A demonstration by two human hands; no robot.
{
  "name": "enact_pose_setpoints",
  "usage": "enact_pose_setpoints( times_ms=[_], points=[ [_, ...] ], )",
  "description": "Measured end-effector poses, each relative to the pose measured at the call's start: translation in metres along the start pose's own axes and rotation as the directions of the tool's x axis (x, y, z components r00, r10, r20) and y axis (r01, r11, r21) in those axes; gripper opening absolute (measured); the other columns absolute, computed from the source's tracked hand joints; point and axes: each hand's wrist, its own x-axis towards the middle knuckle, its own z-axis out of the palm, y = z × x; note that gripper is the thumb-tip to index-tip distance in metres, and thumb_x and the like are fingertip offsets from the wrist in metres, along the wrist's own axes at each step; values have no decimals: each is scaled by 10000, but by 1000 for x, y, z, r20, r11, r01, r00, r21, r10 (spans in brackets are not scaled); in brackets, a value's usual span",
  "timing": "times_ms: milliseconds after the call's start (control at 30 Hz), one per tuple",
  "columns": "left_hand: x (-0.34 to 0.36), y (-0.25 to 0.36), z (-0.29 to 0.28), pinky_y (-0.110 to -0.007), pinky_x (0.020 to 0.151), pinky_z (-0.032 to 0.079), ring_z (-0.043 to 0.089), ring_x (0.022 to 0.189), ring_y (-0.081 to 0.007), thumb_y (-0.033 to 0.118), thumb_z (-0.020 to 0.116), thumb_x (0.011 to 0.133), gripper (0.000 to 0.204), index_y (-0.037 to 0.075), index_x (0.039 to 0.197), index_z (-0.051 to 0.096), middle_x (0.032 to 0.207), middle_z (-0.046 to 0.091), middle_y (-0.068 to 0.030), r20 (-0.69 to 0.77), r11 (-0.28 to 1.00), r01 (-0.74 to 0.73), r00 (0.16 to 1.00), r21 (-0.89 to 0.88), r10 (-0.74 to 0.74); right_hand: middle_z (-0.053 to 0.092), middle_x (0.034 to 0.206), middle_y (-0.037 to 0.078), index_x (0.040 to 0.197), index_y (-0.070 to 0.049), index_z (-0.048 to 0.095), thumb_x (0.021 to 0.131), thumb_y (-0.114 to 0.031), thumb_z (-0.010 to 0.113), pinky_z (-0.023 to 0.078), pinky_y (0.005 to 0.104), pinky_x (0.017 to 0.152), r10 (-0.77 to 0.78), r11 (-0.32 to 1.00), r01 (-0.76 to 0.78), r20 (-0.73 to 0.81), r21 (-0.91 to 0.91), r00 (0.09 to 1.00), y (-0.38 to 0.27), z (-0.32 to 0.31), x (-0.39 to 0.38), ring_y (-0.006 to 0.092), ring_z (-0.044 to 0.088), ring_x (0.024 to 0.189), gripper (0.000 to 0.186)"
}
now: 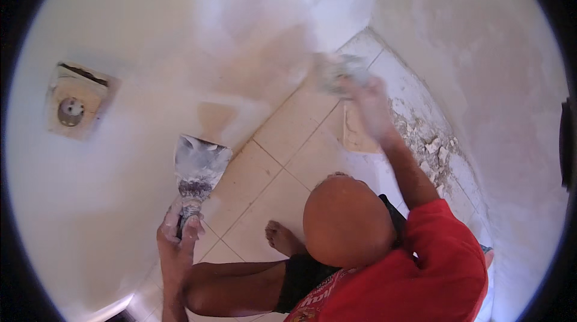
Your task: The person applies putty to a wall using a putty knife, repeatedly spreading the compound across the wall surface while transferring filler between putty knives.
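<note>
My left hand is closed round the handle of a wide putty knife. Its blade points up and away from me, smeared with white and grey filler, close to the pale wall. Farther off, my right hand reaches to the foot of the wall. It grips a grey-green thing, too smeared by motion to name. Brownish bare patches show on the wall beside it. White dust coats the fingers of my left hand.
A dusty wall socket sits loosely framed at the left. Crumbled plaster rubble lies along the right wall. A flat tan piece is on the tiled floor. My bent knee and bare foot are near the middle.
</note>
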Motion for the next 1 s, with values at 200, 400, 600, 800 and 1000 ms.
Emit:
enact_pose_setpoints(
  times_ms=[200,400,600,800,1000],
  points=[
    [72,-11,61,-243,565,433,521,656,-85,253,606,928,372,6,1201,549,814,574,-17,307,998,-26,952,54,9,688,834,37,994,0,705,900,-277,638,510,307,690,256,842,-286,-129,-456,958,55,-132,-19,103,622,762,300],
    [140,-43,220,-243,552,453,523,635,-76,270,573,963,303,38,1157,553,991,667,-50,404,950,-87,891,-299,208,677,748,62,922,29,688,861,-252,629,498,366,575,176,715,-260,-193,-649,965,187,-134,-36,142,621,633,294],
    [158,-95,328,-227,485,422,464,541,-37,232,556,977,289,58,1204,513,991,685,-68,317,847,18,931,-532,180,677,861,267,938,47,669,789,-330,694,512,504,720,279,539,-387,-276,-748,920,204,-99,-20,423,667,818,406],
    [166,-113,362,-231,702,435,496,820,-77,123,550,973,259,9,1200,503,1004,590,-31,385,838,118,916,-532,115,657,759,256,903,75,655,793,-300,656,505,475,674,23,617,-203,-241,-761,970,223,-94,-21,385,658,720,391],
    [163,-114,362,-273,862,455,555,968,-140,120,572,960,304,-17,1218,489,1070,611,-78,344,835,59,925,-547,160,658,806,236,963,77,652,806,-305,663,514,463,677,220,523,-339,-261,-782,940,235,-85,-17,370,641,686,413]
  ],
)
